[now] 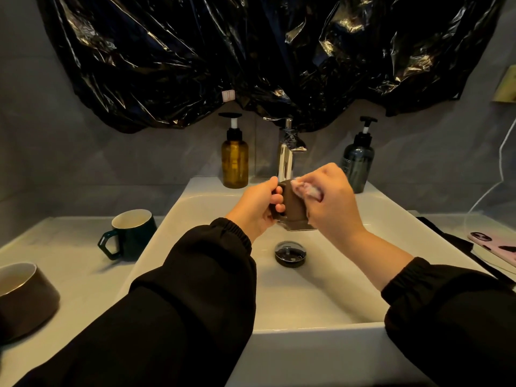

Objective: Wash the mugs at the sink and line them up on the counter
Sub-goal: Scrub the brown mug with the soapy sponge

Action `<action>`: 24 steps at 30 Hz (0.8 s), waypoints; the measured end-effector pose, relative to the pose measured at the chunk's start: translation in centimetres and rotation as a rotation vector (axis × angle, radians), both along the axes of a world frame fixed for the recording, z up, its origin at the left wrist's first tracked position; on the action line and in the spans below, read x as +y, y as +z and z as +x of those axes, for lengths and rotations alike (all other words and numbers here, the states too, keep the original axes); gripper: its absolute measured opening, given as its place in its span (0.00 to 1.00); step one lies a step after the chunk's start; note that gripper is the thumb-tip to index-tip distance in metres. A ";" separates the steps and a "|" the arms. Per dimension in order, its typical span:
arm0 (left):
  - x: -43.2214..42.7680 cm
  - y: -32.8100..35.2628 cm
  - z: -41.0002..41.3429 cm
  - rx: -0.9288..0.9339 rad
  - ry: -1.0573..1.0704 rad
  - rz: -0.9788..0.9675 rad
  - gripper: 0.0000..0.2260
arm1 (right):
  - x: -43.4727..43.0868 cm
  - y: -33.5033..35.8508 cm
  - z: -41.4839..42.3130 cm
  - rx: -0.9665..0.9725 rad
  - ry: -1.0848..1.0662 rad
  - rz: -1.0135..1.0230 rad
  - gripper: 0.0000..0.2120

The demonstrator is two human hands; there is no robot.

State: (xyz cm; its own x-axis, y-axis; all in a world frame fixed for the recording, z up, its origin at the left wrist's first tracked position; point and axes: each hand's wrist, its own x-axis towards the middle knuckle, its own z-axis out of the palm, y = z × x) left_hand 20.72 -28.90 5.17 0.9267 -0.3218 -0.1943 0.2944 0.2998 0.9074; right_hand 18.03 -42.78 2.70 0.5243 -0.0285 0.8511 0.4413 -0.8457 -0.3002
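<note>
A: Start at the left. What stands on the surface (69, 261)?

B: Two mugs. A dark brown mug (26, 298) is upright at the surface's left edge, toward the near corner. A dark green mug (131, 233) with a pale inside stands further back, just beside the sink's (307, 326) left wall, its handle toward us. They form no line yet, and I cannot tell whether either is washed.

A: And over the basin?

B: The left hand (255, 209) has its fingers curled round the handle of a third, matte brown mug (294, 212), held above the basin just below the faucet (285, 160). The right hand (332, 203) has its fingers clamped on what looks like a pale pink sponge (305, 190) and presses it against the mug's upper side.

A: So which step is this?

B: Scrubbing, I judge, on the outside of this mug. I cannot tell for sure whether water is running.

A: What does the next move call for?

B: Probably working the sponge round the wall and into the inside, which means turning the mug by its handle. After that come a rinse and a carry to the surface. A wet handle may slip, so the left grip should be firm.

A: Anything on the right?

B: A pink phone (494, 244) lies near the surface's right edge. Splashes should be kept off it.
</note>
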 end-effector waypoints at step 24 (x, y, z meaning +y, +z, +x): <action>0.9 0.1 0.3 0.122 0.031 -0.147 0.17 | -2.6 1.7 0.4 0.548 0.114 0.920 0.05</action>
State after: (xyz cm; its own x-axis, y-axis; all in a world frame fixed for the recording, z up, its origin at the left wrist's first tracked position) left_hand 21.06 -27.98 5.30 0.9090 -0.3271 -0.2585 0.3881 0.4372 0.8113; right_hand 18.44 -45.39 4.44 0.8675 -0.4650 0.1765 0.1155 -0.1569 -0.9808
